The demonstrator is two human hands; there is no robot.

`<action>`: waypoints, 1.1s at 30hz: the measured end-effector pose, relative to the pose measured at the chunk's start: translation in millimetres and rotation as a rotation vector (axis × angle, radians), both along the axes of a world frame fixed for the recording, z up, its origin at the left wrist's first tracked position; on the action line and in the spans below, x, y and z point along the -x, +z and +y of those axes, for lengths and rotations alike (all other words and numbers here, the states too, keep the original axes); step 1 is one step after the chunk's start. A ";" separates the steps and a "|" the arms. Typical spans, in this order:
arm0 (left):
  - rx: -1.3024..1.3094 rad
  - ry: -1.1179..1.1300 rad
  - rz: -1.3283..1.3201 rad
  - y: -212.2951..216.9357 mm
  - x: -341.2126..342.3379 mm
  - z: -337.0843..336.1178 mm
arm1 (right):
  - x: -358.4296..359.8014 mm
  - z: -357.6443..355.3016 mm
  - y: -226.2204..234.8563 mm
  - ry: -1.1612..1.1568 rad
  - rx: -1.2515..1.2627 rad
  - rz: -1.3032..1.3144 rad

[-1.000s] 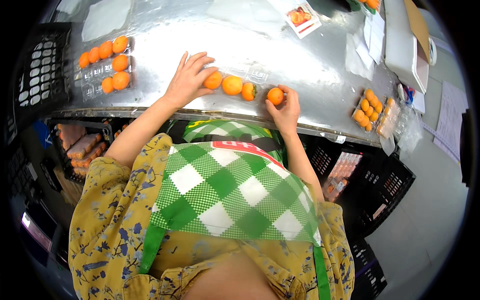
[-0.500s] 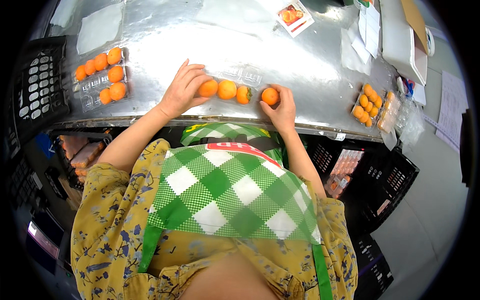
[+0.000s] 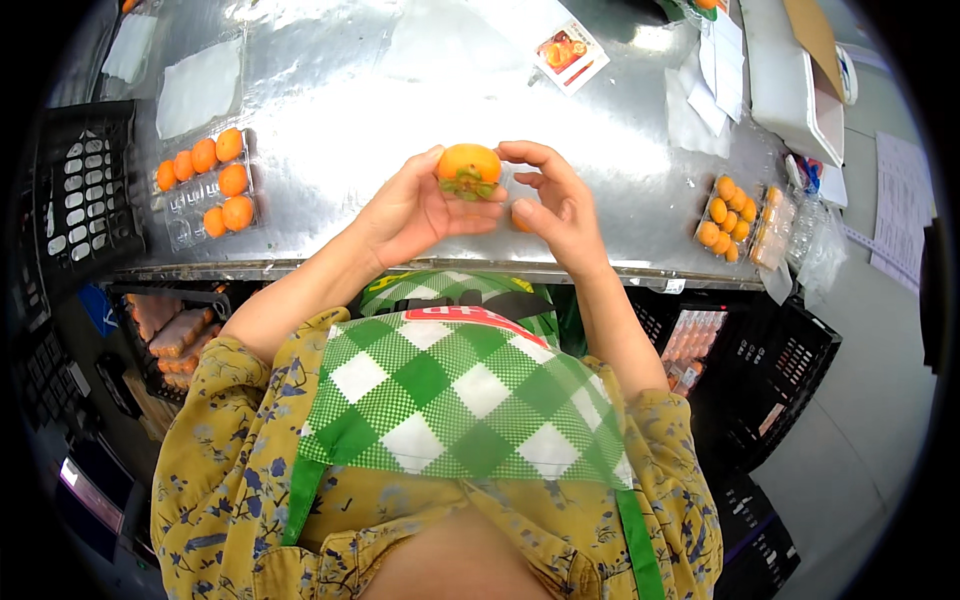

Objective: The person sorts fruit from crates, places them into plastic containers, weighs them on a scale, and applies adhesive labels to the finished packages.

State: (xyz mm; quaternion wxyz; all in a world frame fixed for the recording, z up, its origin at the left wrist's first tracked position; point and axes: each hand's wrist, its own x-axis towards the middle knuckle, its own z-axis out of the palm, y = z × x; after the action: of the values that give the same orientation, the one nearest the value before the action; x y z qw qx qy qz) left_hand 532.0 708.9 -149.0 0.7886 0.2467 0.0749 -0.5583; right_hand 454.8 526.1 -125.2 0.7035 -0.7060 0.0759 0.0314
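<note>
A persimmon with its green leafy calyx turned toward me rests on the fingers of my left hand, held above the metal table. My right hand is beside it, fingers curved and spread, the index fingertip close to the fruit's right side; I cannot tell whether it touches. Below the right thumb, part of another orange persimmon shows. What lies beneath my left hand is hidden. Off to the left, a clear compartmented plastic tray bears several orange persimmons, with some compartments bare.
At the right, a clear pack of smaller yellow-orange fruit stands by plastic packaging. A black crate borders the left side. A printed picture card and white sheets lie farther back. The table's metal edge runs before me.
My left hand has lifted a persimmon from the row, its calyx now facing me. The right hand has left the fruit it was touching and come up beside the raised one. The view shifted slightly.
</note>
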 end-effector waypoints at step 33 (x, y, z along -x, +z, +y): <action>-0.155 -0.052 -0.531 0.1 -38.4 -38.5 | -31.7 -18.7 -5.0 -0.230 -0.415 0.553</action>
State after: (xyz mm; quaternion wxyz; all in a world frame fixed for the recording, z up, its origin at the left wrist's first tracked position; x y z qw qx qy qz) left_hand 570.4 670.4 -148.9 0.7449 0.4459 -0.0980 -0.4866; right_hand 486.5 507.3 -130.2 0.7836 -0.4997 0.3343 0.1566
